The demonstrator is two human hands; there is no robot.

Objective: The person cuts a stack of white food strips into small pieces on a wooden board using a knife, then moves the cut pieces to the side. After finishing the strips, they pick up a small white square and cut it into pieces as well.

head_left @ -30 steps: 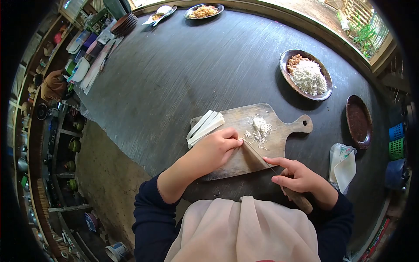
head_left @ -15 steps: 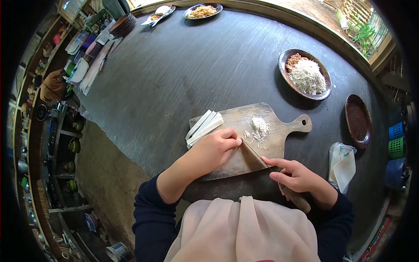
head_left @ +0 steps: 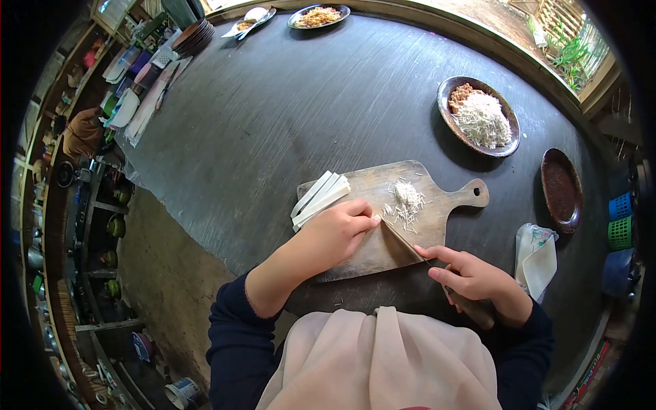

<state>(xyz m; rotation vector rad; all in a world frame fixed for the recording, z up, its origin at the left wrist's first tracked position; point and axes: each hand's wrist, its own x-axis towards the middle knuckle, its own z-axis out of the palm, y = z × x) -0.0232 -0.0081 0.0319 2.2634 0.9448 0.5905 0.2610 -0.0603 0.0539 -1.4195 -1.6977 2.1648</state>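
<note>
My right hand (head_left: 471, 275) grips a knife (head_left: 403, 237) by its dark wooden handle, the index finger lying along the blade. The blade slants over the wooden cutting board (head_left: 369, 258), its tip at the fingertips of my left hand (head_left: 336, 234). Those fingers are curled down on the board around a white strip, almost wholly hidden, with only a pale bit at the fingertips. Several thick white strips (head_left: 320, 198) lie side by side at the board's left edge, just beyond my left hand. A small heap of fine white shreds (head_left: 408, 198) sits near the board's handle.
Past the board stands a brown plate (head_left: 444, 113) with white shreds and reddish-brown food. An oval brown dish (head_left: 562, 191) and a plastic bag (head_left: 535, 260) are to the right. Another plate of food (head_left: 318, 17) and stacked brown plates (head_left: 194, 37) stand at the far edge.
My right hand and the knife handle have shifted slightly right, the blade's tip staying by my left fingertips. The left hand has hardly moved.
</note>
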